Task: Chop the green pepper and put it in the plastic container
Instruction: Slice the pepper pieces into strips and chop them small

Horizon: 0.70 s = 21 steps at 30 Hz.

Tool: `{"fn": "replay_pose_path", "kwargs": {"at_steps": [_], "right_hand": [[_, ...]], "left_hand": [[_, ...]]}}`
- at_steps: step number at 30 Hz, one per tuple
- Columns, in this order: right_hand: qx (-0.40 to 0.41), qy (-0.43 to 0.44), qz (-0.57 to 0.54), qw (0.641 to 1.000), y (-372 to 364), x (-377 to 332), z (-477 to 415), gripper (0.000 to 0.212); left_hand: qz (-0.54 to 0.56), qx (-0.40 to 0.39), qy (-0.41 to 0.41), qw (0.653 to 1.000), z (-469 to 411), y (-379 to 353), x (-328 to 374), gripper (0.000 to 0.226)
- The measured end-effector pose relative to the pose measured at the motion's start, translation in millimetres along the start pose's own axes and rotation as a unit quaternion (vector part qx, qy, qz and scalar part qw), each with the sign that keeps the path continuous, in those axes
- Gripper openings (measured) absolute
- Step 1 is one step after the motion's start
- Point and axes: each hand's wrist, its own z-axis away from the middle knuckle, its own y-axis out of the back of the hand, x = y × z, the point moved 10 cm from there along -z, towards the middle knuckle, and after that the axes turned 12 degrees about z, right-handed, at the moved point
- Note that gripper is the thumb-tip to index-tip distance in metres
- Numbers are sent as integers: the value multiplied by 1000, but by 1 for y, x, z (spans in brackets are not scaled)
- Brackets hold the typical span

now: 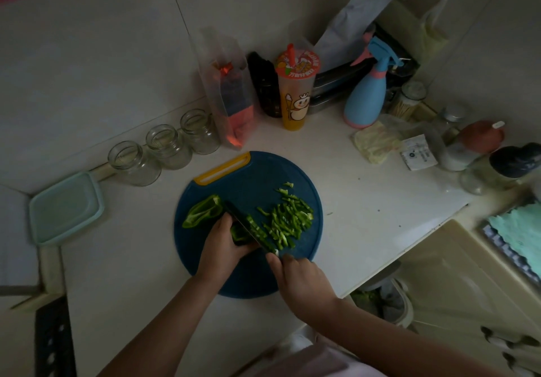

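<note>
On the round blue cutting board (248, 171), a green pepper piece (238, 234) is held down by the curled grip of the left hand (222, 245). A knife (251, 227), clamped in the grip of the right hand (298, 277), is set against it. Cut strips (289, 218) are heaped right of the blade, and the plastic container (66, 208) is placed well apart at the left edge of the table (366, 201).

Three glass jars (167, 146) stand at ten o'clock from the one cutting board (248, 177), and one plastic container (66, 208) at nine o'clock. The board carries one pepper half (202, 211), one pepper piece (238, 234), one knife (248, 224) and one heap of strips (288, 218).
</note>
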Motion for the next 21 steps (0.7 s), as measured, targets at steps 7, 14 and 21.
{"fn": "replay_pose_path", "kwargs": {"at_steps": [7, 14, 21], "right_hand": [[2, -2, 5, 1000, -4, 1, -1, 48], [3, -11, 38, 999, -8, 4, 0, 53], [1, -16, 29, 999, -10, 4, -1, 54]], "left_hand": [[-25, 7, -5, 1000, 0, 0, 0, 74], [-33, 8, -27, 999, 1, 1, 5, 75], [-48, 9, -27, 998, 0, 2, 3, 67]]}}
